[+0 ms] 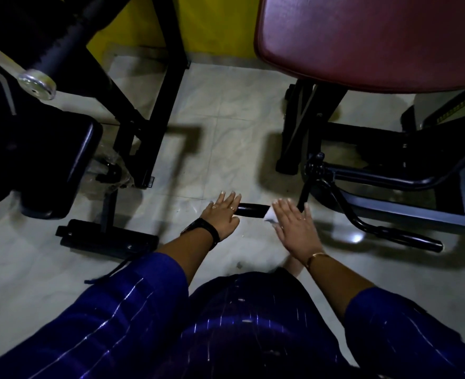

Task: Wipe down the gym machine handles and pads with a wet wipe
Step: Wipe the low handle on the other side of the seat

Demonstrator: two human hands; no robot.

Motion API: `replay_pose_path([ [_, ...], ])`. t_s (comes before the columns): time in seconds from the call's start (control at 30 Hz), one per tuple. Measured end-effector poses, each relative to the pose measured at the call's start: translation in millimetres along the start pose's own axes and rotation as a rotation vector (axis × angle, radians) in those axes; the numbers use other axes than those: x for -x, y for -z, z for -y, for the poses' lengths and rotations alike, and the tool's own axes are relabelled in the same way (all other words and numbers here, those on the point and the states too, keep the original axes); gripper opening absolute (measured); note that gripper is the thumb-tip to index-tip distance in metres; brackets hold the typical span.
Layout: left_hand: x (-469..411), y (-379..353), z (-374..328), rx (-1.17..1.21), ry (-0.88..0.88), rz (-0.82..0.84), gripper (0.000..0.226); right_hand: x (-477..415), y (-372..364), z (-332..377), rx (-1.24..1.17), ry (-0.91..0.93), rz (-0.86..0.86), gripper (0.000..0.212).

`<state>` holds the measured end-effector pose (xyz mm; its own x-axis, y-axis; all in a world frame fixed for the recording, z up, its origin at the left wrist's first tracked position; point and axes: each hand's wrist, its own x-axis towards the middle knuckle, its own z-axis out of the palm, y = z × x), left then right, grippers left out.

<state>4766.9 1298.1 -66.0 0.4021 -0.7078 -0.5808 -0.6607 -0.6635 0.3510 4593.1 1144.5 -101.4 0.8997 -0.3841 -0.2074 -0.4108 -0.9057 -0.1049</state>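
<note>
A black machine handle (253,210) runs left to right low over the floor. My left hand (221,214) rests on its left end, fingers straight, thumb under the bar. My right hand (294,225) lies flat on the handle's right part and presses a white wet wipe (269,214) against it; only a corner of the wipe shows under the palm. A maroon seat pad (371,42) fills the upper right, and a black pad (61,165) sits at the left.
Black frame legs (154,105) and a floor foot (108,239) stand to the left. A chrome-capped roller bar (37,83) juts in at the upper left. A curved black bar (376,228) and grey frame lie at the right. Pale tiled floor (220,127) lies between the machines.
</note>
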Motion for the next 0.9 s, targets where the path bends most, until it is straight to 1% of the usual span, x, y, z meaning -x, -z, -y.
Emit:
replay_pose_path([
  [0.1, 0.3, -0.6, 2.4, 0.053, 0.000, -0.006, 0.061, -1.8, -0.6, -4.1, 0.039, -0.018, 0.037, 0.065],
  [0.2, -0.5, 1.2, -2.6, 0.220, 0.045, -0.004, 0.056, -19.2, 6.4, 17.6, 0.056, -0.039, 0.063, 0.060],
  [0.27, -1.1, 2.0, -4.5, 0.287, 0.064, -0.009, 0.053, -31.2, 6.2, 35.8, 0.031, 0.007, 0.021, 0.056],
  [0.33, -0.9, 1.7, -4.2, 0.279, 0.065, -0.008, 0.052, -39.3, 5.0, 55.3, 0.032, 0.097, -0.061, 0.053],
  [0.37, -0.4, 1.5, -3.6, 0.251, 0.059, -0.002, 0.053, -40.5, 3.2, 63.0, 0.039, 0.154, -0.071, 0.051],
  [0.43, 1.8, -1.0, -0.7, 0.125, 0.030, -0.007, 0.056, -36.0, 1.1, 71.5, 0.051, 0.220, -0.114, 0.055],
  [0.47, 3.8, -3.9, 1.6, 0.032, 0.005, -0.021, 0.060, -30.8, -0.1, 70.2, 0.053, 0.234, -0.176, 0.057],
  [0.57, 10.8, -14.9, 12.7, -0.238, -0.066, -0.078, 0.069, -7.2, -19.0, 56.3, -0.040, 0.347, -0.360, 0.049],
  [0.6, 13.0, -17.4, 16.0, -0.294, -0.078, -0.092, 0.071, 2.0, -25.3, 55.1, -0.077, 0.371, -0.362, 0.048],
  [0.63, 14.3, -18.9, 18.3, -0.331, -0.087, -0.100, 0.072, 9.5, -33.3, 55.9, -0.106, 0.356, -0.355, 0.046],
  [0.67, 14.9, -19.1, 19.7, -0.354, -0.093, -0.106, 0.072, 14.9, -41.1, 58.4, -0.171, 0.296, -0.330, 0.044],
  [0.7, 15.2, -19.0, 20.5, -0.368, -0.099, -0.110, 0.072, 19.2, -45.3, 63.9, -0.303, 0.190, -0.307, 0.041],
  [0.77, 14.9, -18.1, 20.9, -0.377, -0.106, -0.118, 0.073, 20.7, -48.7, 76.1, -0.735, -0.151, -0.205, 0.032],
  [0.83, 15.0, -17.8, 20.6, -0.375, -0.108, -0.119, 0.073, 12.6, -45.9, 83.6, -1.078, -0.569, -0.035, 0.021],
  [0.87, 15.6, -18.0, 20.9, -0.374, -0.107, -0.115, 0.073, 6.5, -43.2, 87.2, -1.274, -0.738, 0.044, 0.018],
  [0.9, 15.8, -17.8, 20.8, -0.375, -0.107, -0.111, 0.073, -0.4, -40.8, 90.2, -1.498, -0.854, 0.103, 0.018],
])
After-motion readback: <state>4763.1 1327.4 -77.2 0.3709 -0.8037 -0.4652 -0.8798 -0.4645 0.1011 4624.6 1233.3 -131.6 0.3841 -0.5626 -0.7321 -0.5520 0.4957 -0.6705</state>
